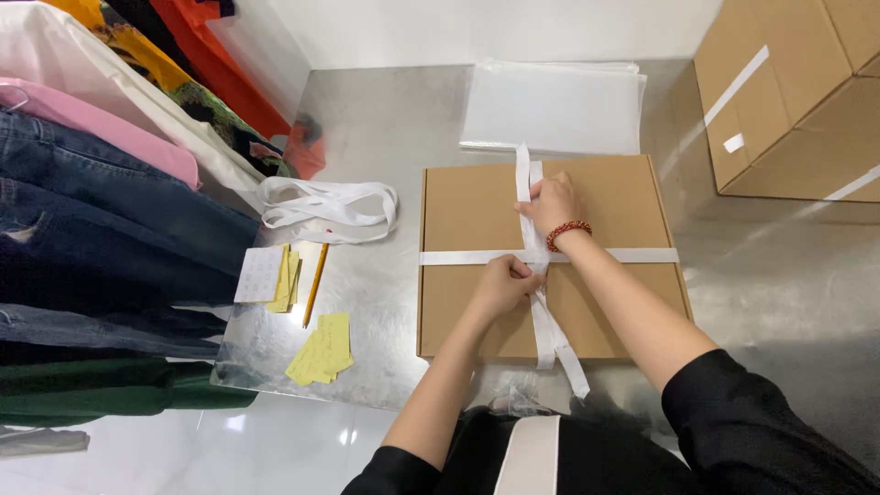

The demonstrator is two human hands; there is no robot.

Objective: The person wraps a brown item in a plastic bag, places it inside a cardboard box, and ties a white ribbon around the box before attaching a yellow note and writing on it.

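Observation:
A flat brown cardboard box [477, 211] lies on a shiny metal table [385, 137]. A white ribbon [632, 256] crosses it side to side and front to back. My left hand [502, 286] pinches the ribbon at the crossing near the box's middle. My right hand [552, 203], with a red bead bracelet on the wrist, grips the lengthwise strand just beyond the crossing. Two loose ribbon ends [561, 353] hang over the box's near edge.
A coil of white ribbon [325, 206] lies left of the box, with a pencil [315, 284] and yellow paper notes [321, 350]. Clear plastic bags [555, 108] are stacked behind the box. Large cartons [793, 92] stand at the right. Hanging clothes [101, 211] fill the left.

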